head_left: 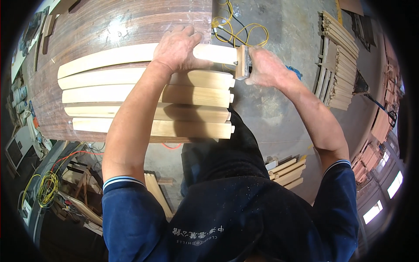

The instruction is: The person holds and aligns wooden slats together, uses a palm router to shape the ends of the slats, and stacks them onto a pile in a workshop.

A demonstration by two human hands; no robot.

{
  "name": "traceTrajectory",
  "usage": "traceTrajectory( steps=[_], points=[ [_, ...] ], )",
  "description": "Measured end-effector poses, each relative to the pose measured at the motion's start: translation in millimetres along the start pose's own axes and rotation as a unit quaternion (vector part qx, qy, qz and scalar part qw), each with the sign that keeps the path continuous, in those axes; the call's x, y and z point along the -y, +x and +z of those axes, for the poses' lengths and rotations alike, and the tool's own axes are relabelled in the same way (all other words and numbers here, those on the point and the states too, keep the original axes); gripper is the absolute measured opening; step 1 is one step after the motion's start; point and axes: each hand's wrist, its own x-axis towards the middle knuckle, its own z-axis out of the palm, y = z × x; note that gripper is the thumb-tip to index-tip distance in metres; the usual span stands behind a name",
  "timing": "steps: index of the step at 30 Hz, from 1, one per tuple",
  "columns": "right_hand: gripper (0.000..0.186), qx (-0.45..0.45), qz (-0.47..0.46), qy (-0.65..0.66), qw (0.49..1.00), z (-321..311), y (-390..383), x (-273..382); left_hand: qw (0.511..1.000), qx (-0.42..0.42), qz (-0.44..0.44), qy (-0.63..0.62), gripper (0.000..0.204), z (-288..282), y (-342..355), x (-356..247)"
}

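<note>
My left hand (178, 49) is closed over the farthest of several pale, gently curved wooden slats (104, 56), its fingers over the far edge and its thumb along the near one. At that slat's right end, past the table edge, my right hand (267, 67) grips a small wooden block (241, 63) with a greyish layer on its right side. The block stands against the end of the slat; whether it is fixed there is hidden. Closer to me, more slats (196, 129) lie side by side, short round tenons on their right ends.
The slats rest on a brown wood-grain table (144, 26). Yellow and black cables (257, 37) lie on the concrete floor beyond its right edge. Stacked wooden parts (342, 65) stand at right, with more pieces (288, 172) near my legs. A coiled yellow hose (47, 190) is at lower left.
</note>
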Motion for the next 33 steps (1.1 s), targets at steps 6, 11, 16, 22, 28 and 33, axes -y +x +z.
traceTrajectory(
  steps=[6,11,16,22,28,33],
  points=[
    [0.053,0.004,0.0,-0.001,1.0,-5,9,-4,1.0,-0.009,0.003,-0.01,0.083,3,0,2],
    [0.056,0.0,-0.002,-0.013,1.0,-4,16,-11,1.0,-0.007,0.004,-0.012,0.082,3,1,2],
    [0.056,0.023,0.008,-0.019,1.0,-8,28,-16,1.0,0.025,0.005,-0.014,0.084,2,3,5],
    [0.051,0.025,0.01,-0.017,0.999,-7,37,-21,0.998,-0.056,0.026,-0.033,0.077,13,1,8],
    [0.051,0.026,0.007,-0.022,0.999,-11,43,-24,0.993,-0.1,0.055,-0.034,0.07,18,2,12],
    [0.057,0.078,0.046,0.017,0.996,-18,48,-24,0.987,-0.136,0.079,-0.038,0.066,21,1,14]
  ],
)
